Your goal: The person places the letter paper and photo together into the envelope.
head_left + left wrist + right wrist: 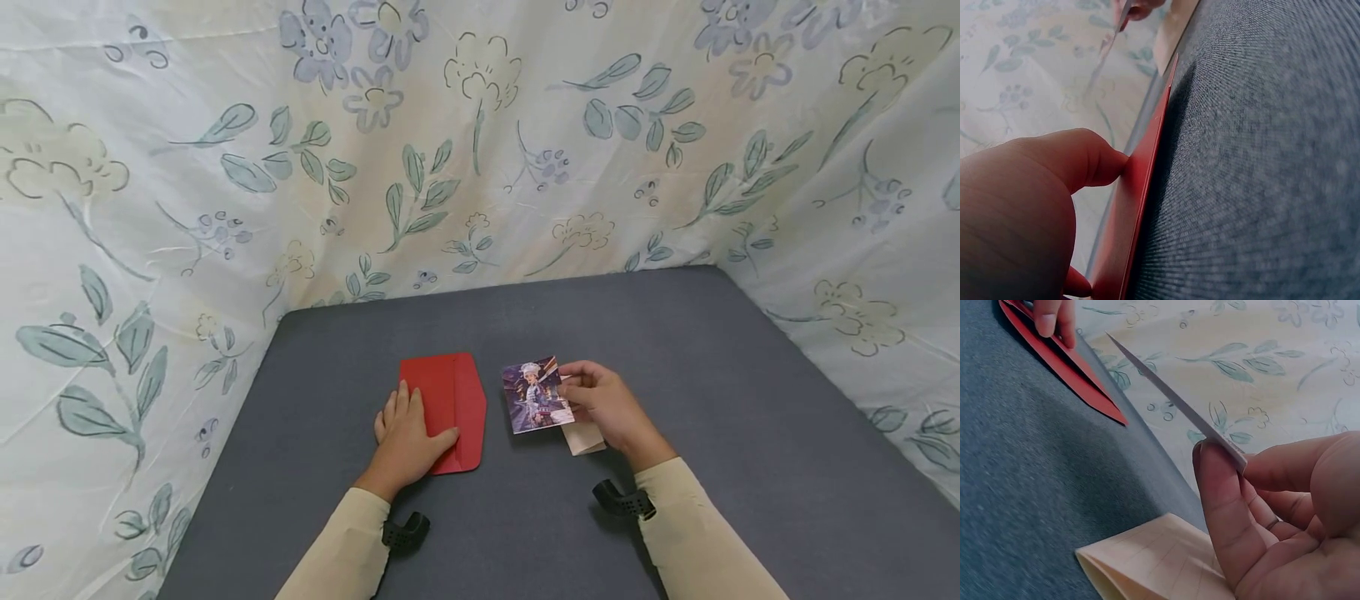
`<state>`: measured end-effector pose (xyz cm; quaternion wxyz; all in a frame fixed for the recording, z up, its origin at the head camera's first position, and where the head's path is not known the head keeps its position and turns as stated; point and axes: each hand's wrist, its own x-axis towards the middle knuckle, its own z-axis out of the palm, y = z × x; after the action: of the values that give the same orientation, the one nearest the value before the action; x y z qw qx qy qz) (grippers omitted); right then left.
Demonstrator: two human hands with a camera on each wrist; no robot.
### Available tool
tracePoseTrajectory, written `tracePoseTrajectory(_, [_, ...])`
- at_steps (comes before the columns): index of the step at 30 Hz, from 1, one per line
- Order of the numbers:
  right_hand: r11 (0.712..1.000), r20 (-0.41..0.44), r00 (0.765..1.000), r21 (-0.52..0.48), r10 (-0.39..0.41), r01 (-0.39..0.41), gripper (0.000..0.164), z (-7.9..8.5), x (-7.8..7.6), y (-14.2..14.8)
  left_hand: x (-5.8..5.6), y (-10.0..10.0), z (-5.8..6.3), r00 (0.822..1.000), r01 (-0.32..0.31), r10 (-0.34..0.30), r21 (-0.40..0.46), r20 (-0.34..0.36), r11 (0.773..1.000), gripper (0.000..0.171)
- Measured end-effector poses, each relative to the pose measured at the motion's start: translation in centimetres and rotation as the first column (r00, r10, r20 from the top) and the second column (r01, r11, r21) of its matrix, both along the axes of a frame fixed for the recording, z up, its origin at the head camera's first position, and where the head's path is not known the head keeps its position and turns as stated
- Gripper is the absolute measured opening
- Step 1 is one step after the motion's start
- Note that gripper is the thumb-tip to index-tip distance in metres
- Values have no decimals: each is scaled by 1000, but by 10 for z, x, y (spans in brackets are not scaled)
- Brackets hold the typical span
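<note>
Red and flat, a rectangular paper envelope [442, 392] with its flap spread lies on the dark grey worktop [517, 517], beneath the left hand [408, 442], which rests there with fingers extended. Right of the envelope, the right hand [607, 408] pinches a purple printed card [534, 396], raised above the worktop. Only the head view shows the card's picture clearly; the right wrist view alone reveals ruled lines on the cream folded paper [1157, 559], also right of the envelope, below the right hand.
</note>
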<state>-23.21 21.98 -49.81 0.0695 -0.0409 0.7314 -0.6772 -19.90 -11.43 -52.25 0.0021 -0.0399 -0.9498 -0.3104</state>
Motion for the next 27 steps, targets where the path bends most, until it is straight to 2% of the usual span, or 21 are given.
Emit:
tracePoseTrajectory(13, [1000, -24, 1000, 4, 16, -16, 35, 3, 5, -14, 0, -1, 4, 1000, 2, -2, 4, 7, 1000, 104])
tracePoseTrajectory(27, [1000, -30, 1000, -10, 4, -5, 35, 12, 10, -21, -3, 0, 2, 1000, -5, 6, -10, 16, 1000, 106])
